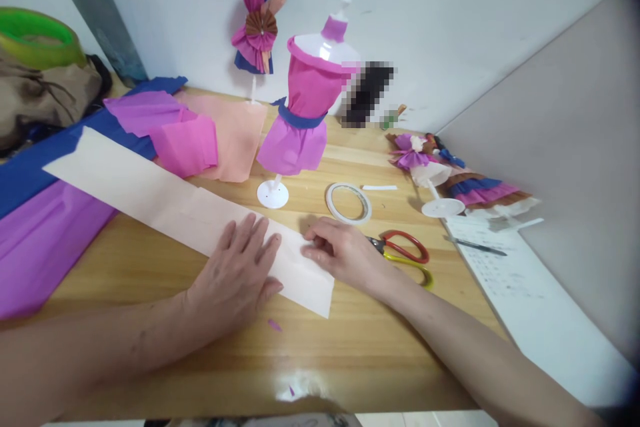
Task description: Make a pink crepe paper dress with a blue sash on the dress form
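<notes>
A long cream crepe paper strip (170, 190) lies slantwise over the table, its right end towards me. My left hand (240, 270) rests flat on the strip with its fingers spread. At the strip's far edge, near its right end, my right hand (335, 250) is curled with thumb and forefinger close together; whatever is between them is too small to make out. Scissors with red and yellow handles (407, 248) lie partly under my right wrist. A roll of white tape (329, 203) sits just beyond that hand. Behind it stands a small dress form (320, 83) in pink and purple crepe paper.
Blue (30, 170), purple (55, 247), pink (187, 147) and peach crepe paper (237, 140) lie at the left. Another dressed form (260, 23) stands against the wall. At the right are toppled forms (443, 207), a written sheet (530, 300) and a pen (480, 247).
</notes>
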`<state>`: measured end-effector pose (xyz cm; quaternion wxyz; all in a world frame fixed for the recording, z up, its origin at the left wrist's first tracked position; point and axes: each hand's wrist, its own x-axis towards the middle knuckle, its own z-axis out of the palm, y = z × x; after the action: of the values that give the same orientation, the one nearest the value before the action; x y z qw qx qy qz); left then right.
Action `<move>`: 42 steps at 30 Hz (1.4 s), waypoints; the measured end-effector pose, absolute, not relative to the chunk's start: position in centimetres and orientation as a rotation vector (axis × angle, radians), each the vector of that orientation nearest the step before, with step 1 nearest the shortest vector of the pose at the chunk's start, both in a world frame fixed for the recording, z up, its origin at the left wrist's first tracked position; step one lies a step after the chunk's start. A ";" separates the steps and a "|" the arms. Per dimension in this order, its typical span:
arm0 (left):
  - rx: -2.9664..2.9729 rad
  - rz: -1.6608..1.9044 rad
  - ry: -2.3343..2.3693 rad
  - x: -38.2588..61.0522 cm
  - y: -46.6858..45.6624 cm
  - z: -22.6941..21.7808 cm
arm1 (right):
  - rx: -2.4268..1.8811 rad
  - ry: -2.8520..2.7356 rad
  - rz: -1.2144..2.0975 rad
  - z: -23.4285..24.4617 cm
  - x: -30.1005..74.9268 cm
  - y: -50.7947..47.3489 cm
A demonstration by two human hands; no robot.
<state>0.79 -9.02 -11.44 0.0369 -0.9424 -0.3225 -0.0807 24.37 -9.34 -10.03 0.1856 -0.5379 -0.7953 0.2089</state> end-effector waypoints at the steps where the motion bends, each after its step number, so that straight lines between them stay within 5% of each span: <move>1: -2.897 -0.250 -0.997 0.8 -9.0 -11.5 | -1.551 -2.249 0.547 -10.1 24.4 -9.3; 14: -2.918 -0.224 -1.064 0.9 -8.8 -11.4 | -1.545 -2.237 0.527 -10.1 24.7 -8.8; 20: -2.916 -0.230 -1.066 0.9 -8.7 -11.5 | -1.522 -2.189 0.472 -6.5 26.6 -8.7; 29: -2.839 -0.443 -0.977 0.9 -8.6 -11.8 | -2.313 -2.361 0.271 -4.5 32.9 -12.6; 42: -3.016 -0.517 -0.645 0.5 -8.1 -11.6 | -1.964 -2.133 0.399 -7.2 34.6 -16.0</move>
<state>0.51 -8.13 -11.62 0.0071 -0.9644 -0.2062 -0.1655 34.65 -16.04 -7.22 0.1070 -0.6671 -0.7247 0.1356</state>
